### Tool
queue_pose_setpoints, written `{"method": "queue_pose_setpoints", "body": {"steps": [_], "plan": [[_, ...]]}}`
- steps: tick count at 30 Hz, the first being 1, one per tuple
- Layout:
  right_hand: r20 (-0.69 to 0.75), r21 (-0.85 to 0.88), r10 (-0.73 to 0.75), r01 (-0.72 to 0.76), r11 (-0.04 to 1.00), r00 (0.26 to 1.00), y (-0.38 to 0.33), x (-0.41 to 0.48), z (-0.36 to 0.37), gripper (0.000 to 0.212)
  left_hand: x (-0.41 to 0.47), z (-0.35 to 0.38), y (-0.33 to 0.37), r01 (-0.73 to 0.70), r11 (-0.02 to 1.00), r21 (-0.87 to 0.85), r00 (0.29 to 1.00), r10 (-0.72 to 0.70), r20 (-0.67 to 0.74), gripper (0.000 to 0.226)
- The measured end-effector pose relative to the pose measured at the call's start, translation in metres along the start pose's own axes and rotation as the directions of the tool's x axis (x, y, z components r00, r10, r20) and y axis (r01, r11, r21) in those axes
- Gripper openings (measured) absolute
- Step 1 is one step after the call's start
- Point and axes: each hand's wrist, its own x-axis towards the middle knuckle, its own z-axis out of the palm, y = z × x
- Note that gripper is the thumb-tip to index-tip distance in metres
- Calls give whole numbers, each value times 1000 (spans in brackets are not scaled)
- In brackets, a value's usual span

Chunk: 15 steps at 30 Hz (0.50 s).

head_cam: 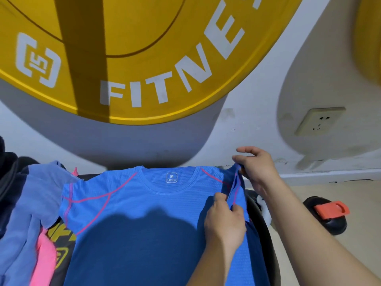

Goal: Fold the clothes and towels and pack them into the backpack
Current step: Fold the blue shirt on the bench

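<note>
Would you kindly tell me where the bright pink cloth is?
In the head view, the bright pink cloth lies at the lower left, between the crumpled periwinkle-blue garment on its left and the blue mesh T-shirt with pink seams on its right.

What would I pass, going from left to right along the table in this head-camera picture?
Pale blue garment → blue T-shirt → left hand → right hand, both pinching the shirt's sleeve → black object with an orange clip.
</note>
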Motion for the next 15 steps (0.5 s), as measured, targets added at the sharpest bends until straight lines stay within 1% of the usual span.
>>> {"method": "queue_pose_setpoints", "body": {"steps": [3, 5, 6, 7, 8, 9, 10, 11, 12, 13, 14, 15], "plan": [[108, 122, 35, -48, 991, 994, 2, -8, 17, 26, -5, -2, -5, 94, 986, -139, 996, -92, 21, 14], [155, 148, 15, -38, 988, 988, 9, -10, 22, 28, -6, -4, -9, 105, 986, -126, 994, -108, -17, 17], [139, 112, -18, 3, 994, 990, 14, -10, 22, 27, -5, -5, -12, 97, 991, -94, 994, -101, -37, 20], [88, -17, -83, 85, 996, 993, 19, -9, 20, 26, -5, -7, -14, 85, 996, -29, 995, -87, -49, 25], [40, -220, -179, 183, 958, 983, 24, -7, 17, 27, -4, -10, -15, 62, 996, 58, 996, -58, -63, 31], [37, -423, -264, 255, 870, 964, 27, -8, 13, 30, -4, -12, -16, 29, 985, 172, 996, -14, -88, 39], [72, -558, -325, 308, 770, 943, 32, -8, 10, 32, -4, -13, -16, -8, 954, 299, 990, 49, -130, 46], [132, -632, -347, 349, 692, 928, 35, -11, 8, 34, -3, -13, -17, -80, 906, 416, 970, 166, -177, 51], [199, -662, -350, 389, 640, 915, 41, -11, 7, 37, -3, -14, -16, -171, 843, 510, 930, 310, -200, 55], [258, -691, -341, 419, 589, 904, 45, -14, 7, 39, -2, -12, -18, -240, 783, 574, 888, 417, -197, 54], [298, -723, -335, 441, 533, 894, 52, -13, 7, 40, 1, -6, -26, -294, 736, 610, 860, 482, -167, 52], [319, -767, -307, 435, 471, 896, 57, -15, 6, 39, 4, 0, -34, -320, 688, 651, 849, 513, -126, 53]]}}
